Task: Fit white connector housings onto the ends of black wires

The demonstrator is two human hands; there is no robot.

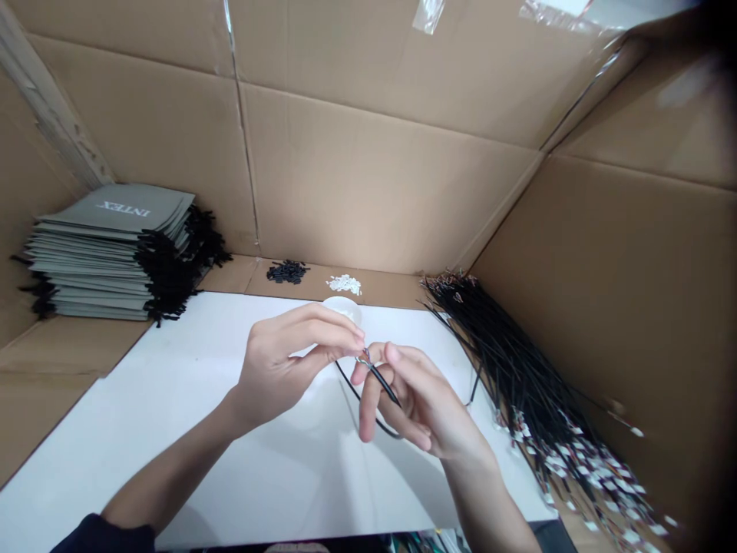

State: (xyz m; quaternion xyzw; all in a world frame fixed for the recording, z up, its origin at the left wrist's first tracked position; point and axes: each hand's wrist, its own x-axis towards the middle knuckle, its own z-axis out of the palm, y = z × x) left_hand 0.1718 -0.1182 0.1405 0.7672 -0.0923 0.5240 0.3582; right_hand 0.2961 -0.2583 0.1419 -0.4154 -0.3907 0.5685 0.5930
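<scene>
A thin black cable is held up over the middle of the white table, with thin bare wires fanning out of its end. My left hand reaches in from the left, thumb and fingertips pinched on those wire ends. Around the cable just below the wires, the fingers of my right hand are curled loosely, some standing apart. The rest of the cable loops down beneath both hands and runs off to the right. Behind the fingers sits a small round white dish, partly hidden by my left hand; its contents are hard to make out.
Small black tube pieces and small white pieces lie in heaps at the back. Many black cables with white connectors line the right side. Grey "INTEX" sheets with black cords are stacked back left. Cardboard walls enclose the table.
</scene>
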